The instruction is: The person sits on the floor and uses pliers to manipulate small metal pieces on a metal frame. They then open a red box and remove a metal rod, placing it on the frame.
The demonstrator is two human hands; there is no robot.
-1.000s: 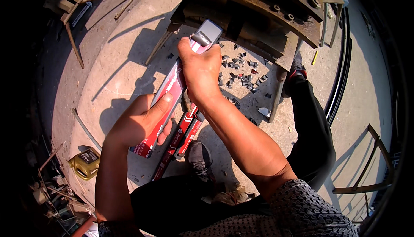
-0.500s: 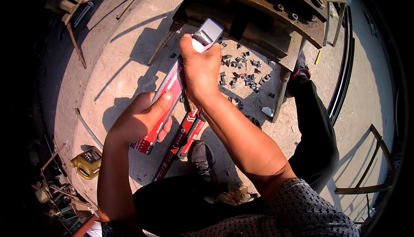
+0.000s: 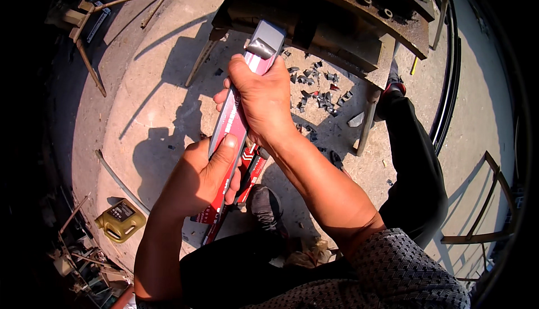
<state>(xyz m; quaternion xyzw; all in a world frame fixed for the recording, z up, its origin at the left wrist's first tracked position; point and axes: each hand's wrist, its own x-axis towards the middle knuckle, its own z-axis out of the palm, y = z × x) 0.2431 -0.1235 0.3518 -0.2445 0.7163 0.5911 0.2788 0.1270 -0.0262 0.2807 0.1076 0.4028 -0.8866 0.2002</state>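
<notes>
Bar point(image 3: 235, 121) slants over sunlit concrete point(image 3: 124, 166) and scraps point(image 3: 325, 101).

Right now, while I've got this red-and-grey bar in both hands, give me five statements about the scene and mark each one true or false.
1. The left hand and right hand both grip the long red-and-grey bar. True.
2. The left hand is the one nearer the bar's grey end. False: the right hand is.
3. Small dark scraps lie scattered on the ground. True.
4. The olive jug is to the right of both hands. False: the olive jug is to their left.
5. The left thumb rests on top of the bar. True.
</notes>
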